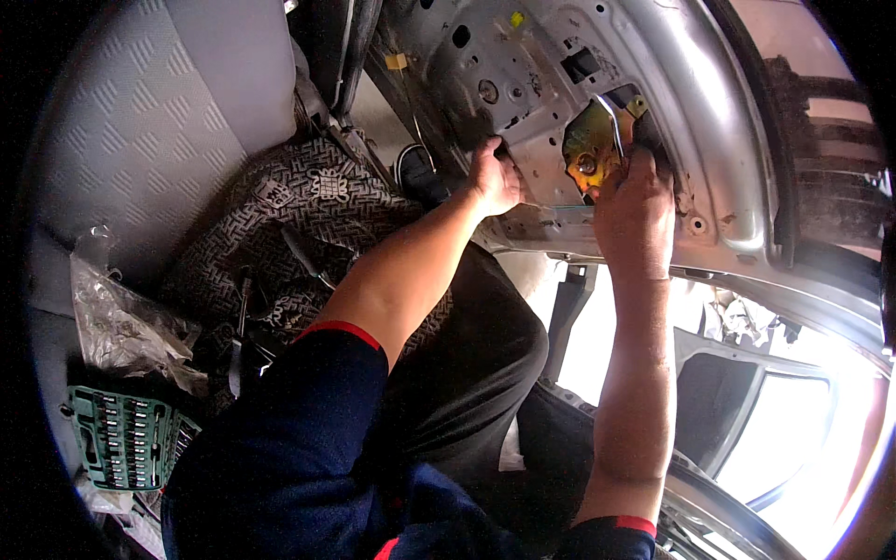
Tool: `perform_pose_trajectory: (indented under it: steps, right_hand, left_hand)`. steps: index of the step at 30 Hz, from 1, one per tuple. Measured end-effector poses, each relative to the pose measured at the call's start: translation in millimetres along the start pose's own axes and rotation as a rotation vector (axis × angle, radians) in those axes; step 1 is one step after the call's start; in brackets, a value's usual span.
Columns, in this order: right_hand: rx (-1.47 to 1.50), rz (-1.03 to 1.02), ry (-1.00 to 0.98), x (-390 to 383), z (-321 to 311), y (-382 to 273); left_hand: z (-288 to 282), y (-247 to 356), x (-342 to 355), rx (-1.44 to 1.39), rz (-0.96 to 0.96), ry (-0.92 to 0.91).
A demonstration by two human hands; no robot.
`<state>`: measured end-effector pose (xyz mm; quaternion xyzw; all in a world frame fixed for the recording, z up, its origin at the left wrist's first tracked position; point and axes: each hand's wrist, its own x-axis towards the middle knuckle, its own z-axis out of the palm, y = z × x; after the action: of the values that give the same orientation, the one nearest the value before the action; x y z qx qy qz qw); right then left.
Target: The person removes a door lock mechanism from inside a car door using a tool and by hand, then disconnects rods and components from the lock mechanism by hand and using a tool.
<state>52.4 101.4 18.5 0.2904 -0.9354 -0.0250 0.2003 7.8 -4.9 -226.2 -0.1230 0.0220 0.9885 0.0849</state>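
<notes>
Yellow-plated latch mechanism (590,149), seated in an opening of the stripped grey door panel (523,84); right hand (635,210) just below it, fingers curled on its lower edge. Left hand (495,177) braced on the panel, fingers hooked into a hole. Best kept steady and square to the opening, left hand holding firm.

Strong daylight pours in from the lower right, where the window opening (784,439) is washed out to pure white glare. The bare metal door panel (551,75) at the top is evenly lit and fairly sharp. The seat (168,121) on the left sits in softer, dimmer light, and the person's dark clothing falls into deep shadow. Straight edges bend toward the rim, and the corners fade to black. Fine detail is slightly soft throughout.
</notes>
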Motion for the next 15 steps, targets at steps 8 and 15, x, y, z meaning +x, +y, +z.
perform_pose_trajectory:
  steps: [8, 15]
  right_hand:
    - [0.153, 0.224, -0.329, -17.8, -20.7, -18.9]
    - [0.769, 0.395, -0.187, -14.8, 53.5, 0.4]
  left_hand:
    - [8.1, 2.6, -16.4, -0.035, -0.005, 0.006]
    - [10.4, 2.1, -12.2, -0.083, -0.049, 0.025]
